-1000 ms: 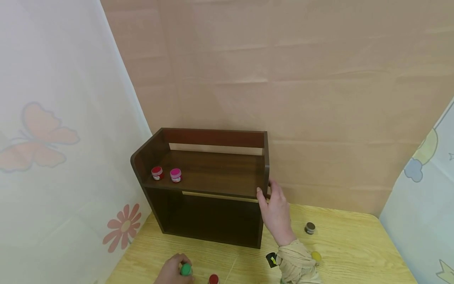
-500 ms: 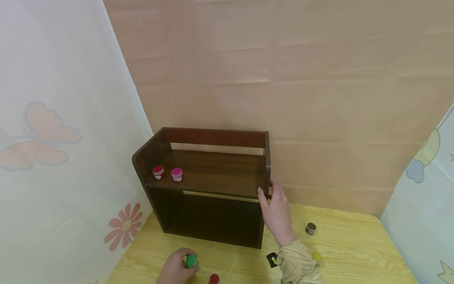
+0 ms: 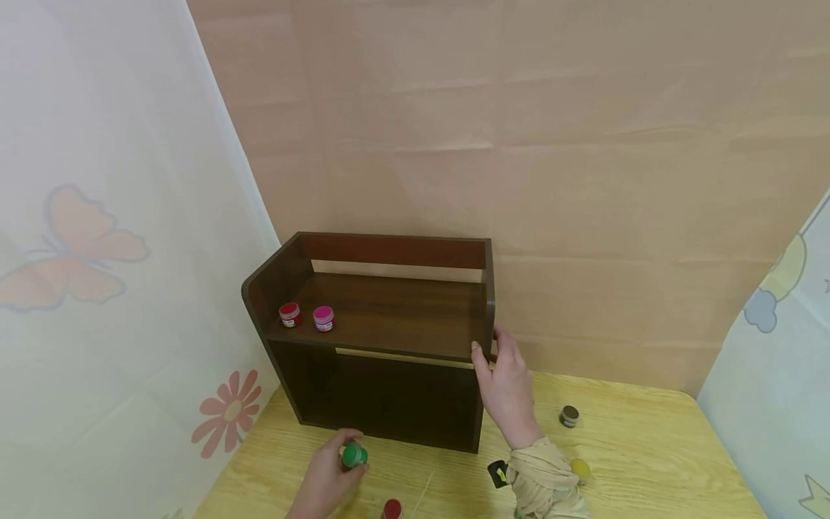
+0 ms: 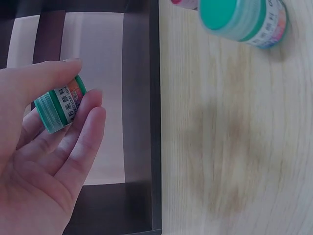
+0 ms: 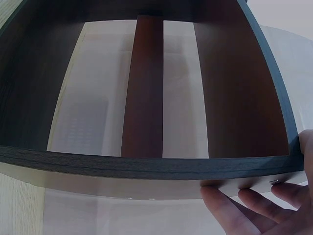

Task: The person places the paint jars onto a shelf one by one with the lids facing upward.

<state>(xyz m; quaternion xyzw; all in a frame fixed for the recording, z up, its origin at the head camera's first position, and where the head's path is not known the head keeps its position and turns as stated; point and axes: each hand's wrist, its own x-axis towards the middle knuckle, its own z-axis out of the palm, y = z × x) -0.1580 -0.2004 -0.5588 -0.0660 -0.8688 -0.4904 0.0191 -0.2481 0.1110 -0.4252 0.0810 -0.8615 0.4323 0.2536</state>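
My left hand (image 3: 322, 477) pinches a small green-lidded paint jar (image 3: 354, 455) between thumb and fingers, just before the lower front of a dark brown wooden shelf (image 3: 402, 299). In the left wrist view the held jar (image 4: 59, 104) is tilted, its printed label showing. My right hand (image 3: 509, 389) grips the shelf's right side panel, thumb on the front edge and fingers along the outer face. Two paint jars stand on the upper board toward the left: a red one (image 3: 289, 315) and a magenta one (image 3: 324, 318).
On the wooden table (image 3: 642, 447), a red-lidded jar (image 3: 392, 509) stands near the front. Right of the shelf are a dark-lidded jar (image 3: 568, 416), a yellow-lidded jar (image 3: 580, 470) and a small black item (image 3: 498, 473) by the sleeve. Another green-lidded jar (image 4: 242, 19) appears in the left wrist view.
My left hand has carried the green jar forward and slightly right, toward the shelf, and the jar has tipped. The right hand keeps its grip on the side panel.
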